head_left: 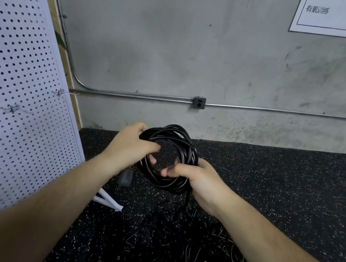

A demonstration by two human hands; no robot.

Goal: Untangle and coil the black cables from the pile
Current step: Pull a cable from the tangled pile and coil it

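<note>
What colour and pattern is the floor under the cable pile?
Black with small white speckles, on the floor in the head view, the only view.

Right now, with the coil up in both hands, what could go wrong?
The tail hanging from the coil runs down toward the pile; pulling may tighten a snag there. The loops lie crossed and uneven, so easing the left hand or right hand could let them spring apart.

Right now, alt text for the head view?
The left hand and right hand grip a coil of black cable, held up before a grey concrete wall. A tangled pile of black cables lies on the speckled floor below, with a white pegboard at the left.
</note>
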